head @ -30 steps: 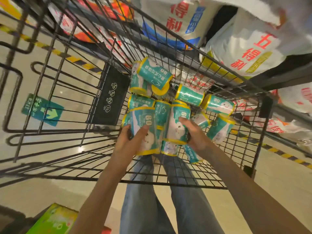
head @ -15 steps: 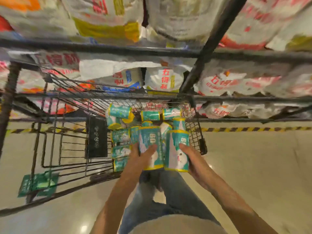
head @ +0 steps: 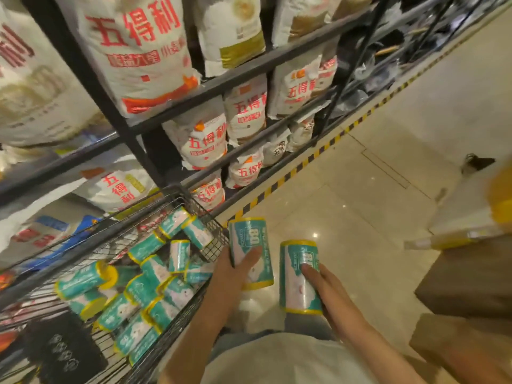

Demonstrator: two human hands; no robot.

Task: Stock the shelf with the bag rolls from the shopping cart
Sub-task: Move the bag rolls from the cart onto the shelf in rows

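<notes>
My left hand (head: 235, 273) grips one teal bag roll with yellow ends (head: 250, 239), held upright over the floor just right of the cart. My right hand (head: 321, 286) grips a second teal roll (head: 293, 273), also upright, beside the first. The wire shopping cart (head: 213, 236) sits at lower left and holds several more teal rolls (head: 144, 278) lying in a heap. Both held rolls are outside the cart.
A black metal shelf rack (head: 243, 73) full of white flour sacks with red lettering (head: 138, 51) rises behind the cart. A yellow-black hazard stripe (head: 304, 162) runs along its base. Brown boxes and a pale shelf edge (head: 468, 236) stand at the right. Glossy beige floor (head: 388, 189) lies between.
Both hands have lifted their rolls out of the cart and carried them rightward over the floor. My view has swung right, so the cart is now at lower left.
</notes>
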